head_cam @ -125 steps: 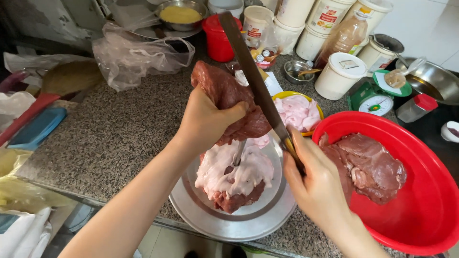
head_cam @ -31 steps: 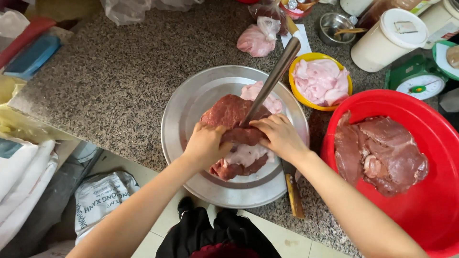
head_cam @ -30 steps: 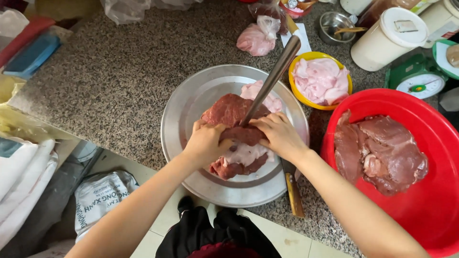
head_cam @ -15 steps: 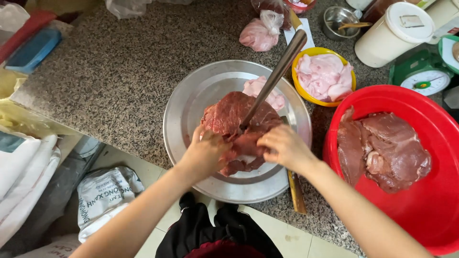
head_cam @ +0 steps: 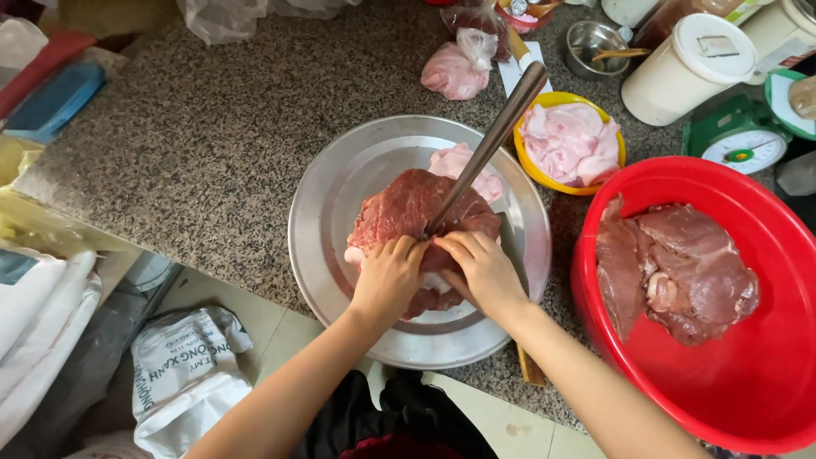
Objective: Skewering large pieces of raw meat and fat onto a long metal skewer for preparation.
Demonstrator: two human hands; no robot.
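Head view. Left hand [head_cam: 389, 279] pressed flat-curled on the near edge of the raw red meat slab [head_cam: 408, 212], fingers bent down onto it, steadying. Right hand [head_cam: 483, 270] clenched around the grip of a long knife [head_cam: 489, 144], blade tip buried where the two hands meet, metal length angled up and away. Meat slab centred in a round metal tray [head_cam: 340, 178] on the speckled granite counter [head_cam: 212, 144]. Pale fat trimmings [head_cam: 463, 166] at the tray's far side. Yellow bowl [head_cam: 544, 174] of pale pieces just beyond the tray. Red basin [head_cam: 765, 391] with more red cuts to the right. Step judged: cutting into the slab. Next move calls for firm hold-down and left fingers kept off the blade line.
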